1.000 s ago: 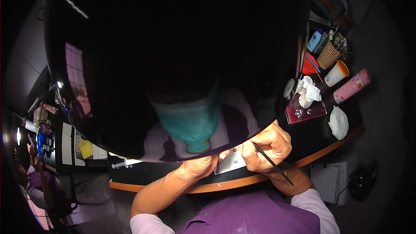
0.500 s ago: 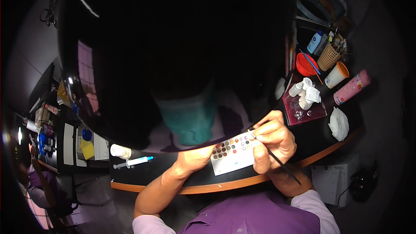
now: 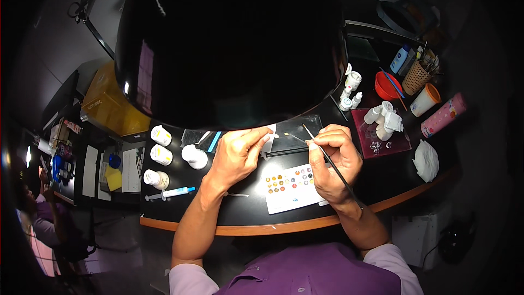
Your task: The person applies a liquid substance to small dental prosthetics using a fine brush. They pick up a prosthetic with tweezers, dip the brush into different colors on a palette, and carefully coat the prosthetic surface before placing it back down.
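Black brush (image 3: 335, 170) in the right hand (image 3: 335, 159), left hand (image 3: 234, 155) pinching

So the closest thing is a purple garment (image 3: 322, 273) that the person is wearing over pale sleeves. Just past it, the wood-coloured table edge (image 3: 262, 230) is curving across. A white card (image 3: 292, 200) with rows of coloured dots is lying near that edge, partly hiding behind the right hand.

That right hand is gripping the brush pen-style, fingertips well down toward the bristles. The tip is pointing up and left over a dark flat plate (image 3: 303, 129); can't tell if it's touching. The left thumb and fingers are coming together at their tips. Something white is showing there, but I honestly can't tell if they're holding it.

Over on the left, a blue-tipped syringe (image 3: 173, 193) is lying below some white bottles (image 3: 160, 154). On the right, a crumpled white tissue (image 3: 426, 162) is sitting near a pink box (image 3: 394, 146) that's carrying more small containers. Further back, a red bowl (image 3: 385, 87) is resting near a woven holder (image 3: 416, 78) full of brushes. A big yellow box (image 3: 113, 101) is standing back left, and another person (image 3: 46, 216) is sitting way off that side.
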Motion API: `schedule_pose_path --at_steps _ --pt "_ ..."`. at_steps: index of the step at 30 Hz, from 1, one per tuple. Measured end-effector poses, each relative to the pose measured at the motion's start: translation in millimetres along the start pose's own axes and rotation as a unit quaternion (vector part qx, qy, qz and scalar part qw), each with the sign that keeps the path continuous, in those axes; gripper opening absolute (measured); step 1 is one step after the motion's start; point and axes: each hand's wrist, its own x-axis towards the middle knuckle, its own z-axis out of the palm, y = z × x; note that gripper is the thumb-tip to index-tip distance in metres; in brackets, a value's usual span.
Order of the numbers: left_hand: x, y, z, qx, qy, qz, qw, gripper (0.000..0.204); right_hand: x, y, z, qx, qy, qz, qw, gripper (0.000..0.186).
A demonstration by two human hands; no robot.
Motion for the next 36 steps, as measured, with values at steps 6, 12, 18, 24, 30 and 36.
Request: schedule_pose_path --at_steps 6,12,18,24,30,36 --pt "0.2 -7.8 -4.1 0.016 -0.014 0.011 1.000 0.012 16.4 -3.1 -7.3 -0.154 -0.041 -0.086 0.983 0.015" --pt "-4.0 1.2 -2.0 -0.567 -0.028 -0.283 0.773 0.033 25.8 -0.2 -5.0 -0.278 -0.170 -0.229 0.917 0.016" --pt "-8.8 1.2 -0.4 -0.742 0.013 -0.337 0.580 0.033 10.5 25.1 7.2 -0.312 -0.230 -0.234 0.891 0.021" --pt "-13.6 0.7 1.6 -0.752 0.013 -0.317 0.578 0.037 2.8 24.7 9.1 -0.333 -0.240 -0.198 0.890 0.024" --pt "-17.1 -0.7 4.0 -0.714 0.033 -0.337 0.613 0.034 22.1 19.2 -4.2 -0.293 -0.155 -0.155 0.931 0.024" --pt "3.4 10.4 -18.1 -0.588 0.015 -0.336 0.736 0.034 22.0 9.8 -52.1 -0.082 -0.032 0.078 0.993 0.010"
